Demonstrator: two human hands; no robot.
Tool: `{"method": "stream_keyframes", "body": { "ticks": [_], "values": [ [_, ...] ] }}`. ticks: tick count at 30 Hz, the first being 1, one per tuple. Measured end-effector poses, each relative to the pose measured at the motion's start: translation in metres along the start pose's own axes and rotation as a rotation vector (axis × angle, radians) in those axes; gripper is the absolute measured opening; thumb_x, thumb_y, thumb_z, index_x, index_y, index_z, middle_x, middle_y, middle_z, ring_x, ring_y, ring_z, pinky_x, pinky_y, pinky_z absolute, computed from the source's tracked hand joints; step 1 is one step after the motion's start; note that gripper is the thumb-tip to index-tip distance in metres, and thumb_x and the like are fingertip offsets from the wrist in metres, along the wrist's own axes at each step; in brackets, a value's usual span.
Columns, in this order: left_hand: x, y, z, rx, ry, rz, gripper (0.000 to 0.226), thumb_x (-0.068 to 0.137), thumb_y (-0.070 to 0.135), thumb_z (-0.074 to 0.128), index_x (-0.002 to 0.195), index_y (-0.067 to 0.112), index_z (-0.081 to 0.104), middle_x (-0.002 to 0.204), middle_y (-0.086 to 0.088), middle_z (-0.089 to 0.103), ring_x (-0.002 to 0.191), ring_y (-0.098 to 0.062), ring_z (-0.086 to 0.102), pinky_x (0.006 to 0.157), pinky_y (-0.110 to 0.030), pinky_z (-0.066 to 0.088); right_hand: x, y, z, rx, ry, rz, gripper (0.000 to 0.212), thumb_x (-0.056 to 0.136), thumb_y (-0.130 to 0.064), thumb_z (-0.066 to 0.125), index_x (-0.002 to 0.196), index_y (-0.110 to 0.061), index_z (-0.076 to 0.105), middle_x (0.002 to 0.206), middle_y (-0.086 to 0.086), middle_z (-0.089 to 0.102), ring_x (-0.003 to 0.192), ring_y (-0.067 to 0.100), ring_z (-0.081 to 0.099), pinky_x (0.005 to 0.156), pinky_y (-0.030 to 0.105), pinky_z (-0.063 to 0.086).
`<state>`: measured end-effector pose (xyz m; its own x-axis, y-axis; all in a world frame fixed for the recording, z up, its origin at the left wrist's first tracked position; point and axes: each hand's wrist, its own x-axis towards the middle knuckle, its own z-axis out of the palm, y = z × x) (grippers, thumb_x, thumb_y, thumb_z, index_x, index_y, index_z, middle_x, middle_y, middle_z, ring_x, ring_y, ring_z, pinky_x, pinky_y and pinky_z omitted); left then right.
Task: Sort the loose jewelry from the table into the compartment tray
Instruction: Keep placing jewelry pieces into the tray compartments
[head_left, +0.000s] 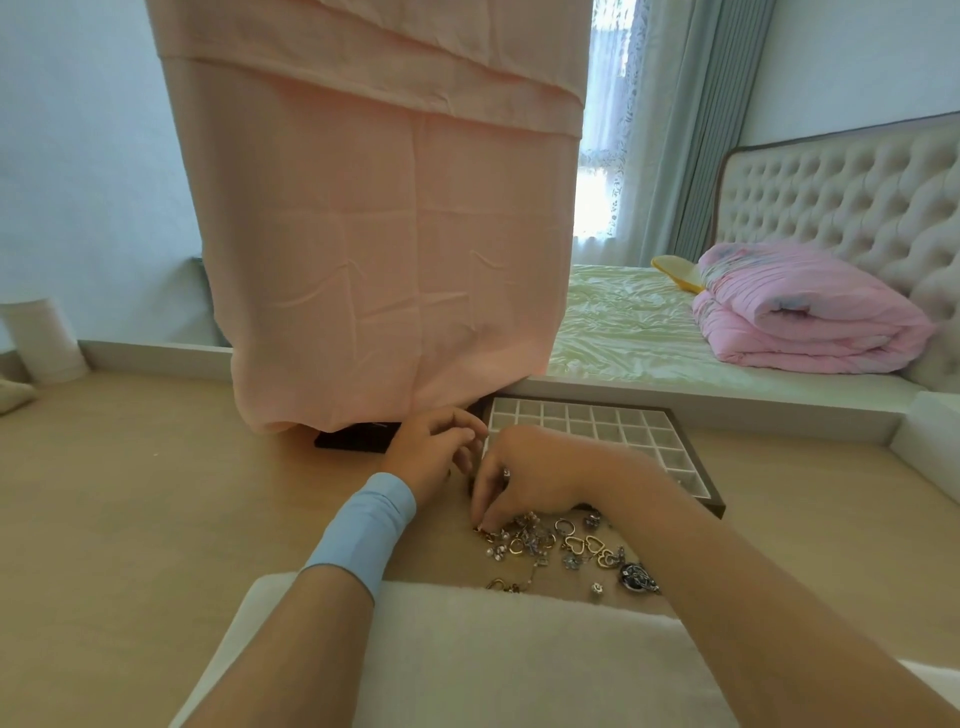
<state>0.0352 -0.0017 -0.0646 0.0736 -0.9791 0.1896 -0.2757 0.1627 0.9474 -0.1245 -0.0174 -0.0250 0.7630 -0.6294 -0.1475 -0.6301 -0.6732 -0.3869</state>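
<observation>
here the right hand pinches a piece in the jewelry pile, left hand loosely curled.

**A:** Where is this taken from?

**B:** From a single wide-angle camera worn on the person's head, looking forward and down across the desk, with both forearms reaching in from the bottom edge.

**A:** How close?

**B:** Close. The left hand and right hand sit just below the middle of the frame, and the loose jewelry lies near enough to pick out separate rings and hearts.

**A:** And farther off?

**B:** The view faces a hanging pink cloth straight ahead, with the compartment tray at its foot. A bed and curtained window fill the upper right. Straight edges bow toward the borders.

**A:** Any second view?

**B:** No, just this one.
</observation>
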Motion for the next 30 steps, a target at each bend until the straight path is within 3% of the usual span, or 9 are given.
{"method": "stream_keyframes", "body": {
  "ticks": [2,5,8,12,15,20,25,30],
  "values": [
    [-0.001,0.000,0.001,-0.010,-0.018,0.001,0.025,0.093,0.000,0.051,0.081,0.013,0.070,0.073,-0.004,0.066,0.061,-0.016,0.060,0.049,-0.017,0.042,-0.003,0.004,-0.003,0.093,0.043,0.004,0.007,0.085,-0.025,0.080,0.092,-0.025,0.082,0.074,-0.021,0.072,0.069,0.000,0.064,0.084,0.027,0.052],
    [-0.001,-0.003,0.003,-0.006,-0.025,0.009,0.025,0.091,-0.001,0.053,0.080,0.014,0.070,0.070,-0.003,0.066,0.060,-0.014,0.060,0.047,-0.017,0.041,-0.008,0.011,-0.011,0.237,0.123,0.032,0.006,0.090,-0.025,0.076,0.091,-0.019,0.078,0.068,-0.012,0.073,0.046,0.008,0.053,0.070,0.032,0.055],
    [-0.002,-0.003,0.004,-0.033,-0.034,0.003,0.024,0.093,0.003,0.054,0.084,0.015,0.072,0.069,0.000,0.068,0.060,-0.012,0.062,0.047,-0.019,0.042,-0.012,0.021,-0.017,0.335,0.236,0.085,0.009,0.093,-0.024,0.073,0.091,-0.016,0.075,0.080,0.002,0.078,0.049,0.015,0.055,0.057,0.024,0.051],
    [-0.003,0.002,0.005,-0.192,-0.088,-0.040,0.020,0.096,0.008,0.054,0.100,0.013,0.072,0.091,-0.009,0.072,0.072,-0.021,0.068,0.050,-0.024,0.047,-0.011,0.028,-0.017,0.488,0.418,0.170,0.011,0.096,-0.020,0.069,0.091,-0.013,0.074,0.079,0.002,0.078,0.045,0.014,0.055,0.049,0.019,0.047],
    [-0.002,0.002,0.009,-0.193,-0.054,-0.058,0.017,0.094,0.010,0.060,0.105,0.014,0.072,0.092,-0.009,0.073,0.076,-0.022,0.069,0.051,-0.023,0.049,-0.008,0.032,-0.014,0.552,0.483,0.219,0.011,0.097,-0.022,0.068,0.094,-0.013,0.073,0.081,0.001,0.078,0.047,0.016,0.057,0.043,0.013,0.042],
    [-0.001,0.003,0.015,-0.170,0.025,-0.044,0.007,0.090,0.019,0.068,0.094,0.018,0.074,0.072,0.000,0.072,0.064,-0.015,0.061,0.051,-0.022,0.047,-0.001,0.035,-0.008,0.447,0.573,0.238,0.006,0.094,-0.024,0.071,0.094,-0.022,0.076,0.087,-0.001,0.076,0.045,0.001,0.057,0.056,0.022,0.050],
    [0.002,0.003,0.022,-0.152,0.124,-0.008,0.011,0.086,0.024,0.072,0.094,0.017,0.075,0.066,0.013,0.068,0.058,0.000,0.057,0.052,-0.015,0.044,-0.004,0.031,-0.010,0.634,0.543,0.205,0.011,0.095,-0.027,0.069,0.098,-0.020,0.077,0.085,0.007,0.078,0.056,0.021,0.061,0.049,0.025,0.050],
    [0.005,0.004,0.028,-0.145,0.184,0.039,0.011,0.093,0.020,0.063,0.094,0.023,0.073,0.069,0.016,0.066,0.061,0.003,0.057,0.054,-0.009,0.043,-0.004,0.035,-0.011,0.843,0.569,0.221,0.015,0.093,-0.011,0.072,0.107,-0.008,0.076,0.089,0.011,0.075,0.057,0.012,0.063,0.049,0.020,0.051]
  ]
}}
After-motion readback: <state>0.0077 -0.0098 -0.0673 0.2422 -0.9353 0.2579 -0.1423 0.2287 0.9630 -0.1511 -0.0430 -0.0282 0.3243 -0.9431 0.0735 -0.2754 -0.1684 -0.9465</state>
